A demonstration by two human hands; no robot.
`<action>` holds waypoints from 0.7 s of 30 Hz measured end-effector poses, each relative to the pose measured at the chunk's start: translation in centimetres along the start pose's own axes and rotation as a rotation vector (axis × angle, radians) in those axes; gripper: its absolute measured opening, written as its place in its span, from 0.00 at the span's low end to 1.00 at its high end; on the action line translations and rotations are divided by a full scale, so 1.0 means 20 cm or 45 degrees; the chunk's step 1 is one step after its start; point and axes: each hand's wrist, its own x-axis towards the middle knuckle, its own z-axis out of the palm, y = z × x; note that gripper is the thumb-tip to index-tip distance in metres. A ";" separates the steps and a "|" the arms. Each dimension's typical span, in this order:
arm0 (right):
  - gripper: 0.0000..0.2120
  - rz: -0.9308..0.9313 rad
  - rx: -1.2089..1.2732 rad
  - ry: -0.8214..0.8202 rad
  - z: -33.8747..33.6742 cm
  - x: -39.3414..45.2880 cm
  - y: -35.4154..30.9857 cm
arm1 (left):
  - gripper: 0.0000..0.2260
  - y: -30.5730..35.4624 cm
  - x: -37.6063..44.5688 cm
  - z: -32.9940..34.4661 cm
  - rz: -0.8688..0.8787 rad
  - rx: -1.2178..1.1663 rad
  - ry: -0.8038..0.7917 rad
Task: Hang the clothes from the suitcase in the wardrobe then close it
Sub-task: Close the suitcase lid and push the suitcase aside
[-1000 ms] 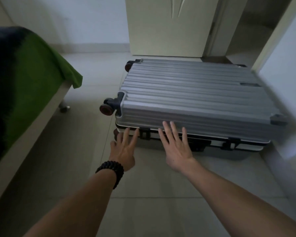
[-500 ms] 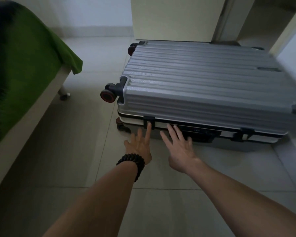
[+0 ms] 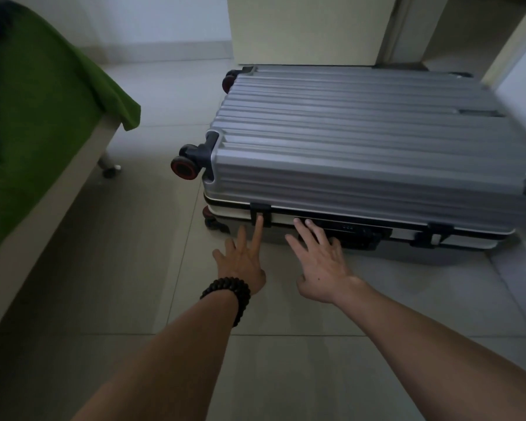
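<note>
A ribbed silver suitcase (image 3: 362, 138) lies flat and closed on the tiled floor, its wheels pointing left. Along its near side run a left black latch (image 3: 260, 212), a combination lock panel (image 3: 351, 230) and a right black latch (image 3: 434, 237). My left hand (image 3: 243, 256), with a black bead bracelet at the wrist, has its fingers straight and one fingertip touches the left latch. My right hand (image 3: 319, 256) is spread, its fingertips resting on the case's side next to the lock. Behind the suitcase stands the cream wardrobe (image 3: 304, 28), doors shut. No clothes are visible.
A bed with a green cover (image 3: 43, 95) fills the left side, one caster leg (image 3: 108, 167) showing underneath. A white wall or door edge (image 3: 520, 71) stands close to the suitcase at the right. Bare floor tiles (image 3: 152, 238) lie between bed and suitcase.
Both hands have dropped from the suitcase's top edge to its near side. The left finger has reached the left latch and the right fingers the lock area. The view moved closer.
</note>
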 end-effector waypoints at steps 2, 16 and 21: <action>0.43 0.002 -0.004 0.016 0.00 0.00 0.00 | 0.53 0.00 0.00 0.01 -0.019 -0.027 -0.018; 0.36 0.003 0.022 -0.071 -0.01 0.06 -0.05 | 0.51 0.00 0.06 -0.02 -0.017 0.016 -0.071; 0.40 -0.022 0.050 -0.070 -0.04 -0.09 0.12 | 0.41 0.09 0.00 -0.06 0.277 0.095 0.061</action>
